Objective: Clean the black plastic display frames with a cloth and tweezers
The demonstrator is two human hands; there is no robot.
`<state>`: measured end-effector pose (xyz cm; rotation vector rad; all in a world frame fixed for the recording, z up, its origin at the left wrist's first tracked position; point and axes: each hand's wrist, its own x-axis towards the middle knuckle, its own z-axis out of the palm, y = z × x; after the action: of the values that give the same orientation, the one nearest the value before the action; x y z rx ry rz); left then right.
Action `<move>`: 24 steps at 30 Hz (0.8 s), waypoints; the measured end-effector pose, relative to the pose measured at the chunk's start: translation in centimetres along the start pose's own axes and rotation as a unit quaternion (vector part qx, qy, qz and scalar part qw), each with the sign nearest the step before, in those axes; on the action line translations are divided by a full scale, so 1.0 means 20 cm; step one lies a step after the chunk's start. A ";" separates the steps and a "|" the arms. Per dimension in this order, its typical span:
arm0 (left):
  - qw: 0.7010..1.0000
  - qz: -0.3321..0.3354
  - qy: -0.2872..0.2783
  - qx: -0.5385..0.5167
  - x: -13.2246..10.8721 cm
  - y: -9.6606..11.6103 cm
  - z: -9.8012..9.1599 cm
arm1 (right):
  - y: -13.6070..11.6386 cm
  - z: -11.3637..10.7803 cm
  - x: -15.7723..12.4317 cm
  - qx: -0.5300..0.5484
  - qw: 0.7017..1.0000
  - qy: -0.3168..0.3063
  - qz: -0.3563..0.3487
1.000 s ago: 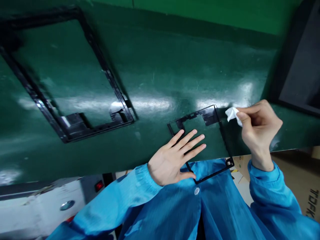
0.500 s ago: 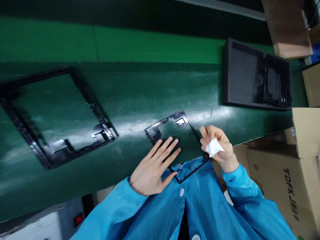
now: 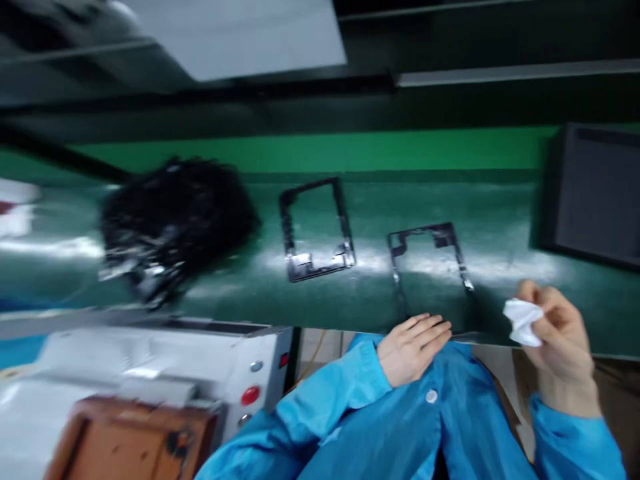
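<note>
A thin black rectangular frame (image 3: 443,235) lies on the green table before me, its near end blurred and partly hidden. My left hand (image 3: 415,348) lies at the table's front edge by that near end, fingers stretched flat and close together; whether it touches the frame I cannot tell. Right of the frame, my right hand (image 3: 563,333) is raised with its fingers closed on a crumpled white wipe (image 3: 523,321). Another black frame (image 3: 344,223) rests further left on the table, apart from both hands.
A heaped pile of glossy black parts (image 3: 180,213) sits on the table at left. At right stands a dark grey box-like tray (image 3: 600,193). A white machine (image 3: 260,360) with a red button and a brown fixture (image 3: 125,440) occupy the lower left.
The view has swung left, bringing in the black pile and the machine. My right hand has moved away from the frame to the right, still holding the white wipe.
</note>
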<state>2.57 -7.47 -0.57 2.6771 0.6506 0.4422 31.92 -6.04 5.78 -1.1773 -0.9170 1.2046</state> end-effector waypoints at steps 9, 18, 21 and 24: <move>0.955 -0.094 0.246 0.135 -0.07 -0.26 -0.45 | 0.30 -0.15 0.09 -0.115 0.974 0.195 -0.025; 0.857 -0.246 0.381 0.243 -0.46 -0.66 -0.57 | 0.37 -0.12 0.11 -0.204 0.968 0.109 -0.099; 0.878 -0.309 0.300 0.209 -0.55 -0.73 -0.47 | 0.35 -0.09 0.08 -0.184 0.974 0.097 -0.085; 0.893 -0.342 0.231 0.181 -0.60 -0.75 -0.40 | 0.35 -0.07 0.07 -0.143 0.984 0.088 -0.066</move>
<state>-16.29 1.28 -2.12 2.4119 1.8926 0.8119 32.14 -5.15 -1.48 -1.4032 -1.0400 0.8656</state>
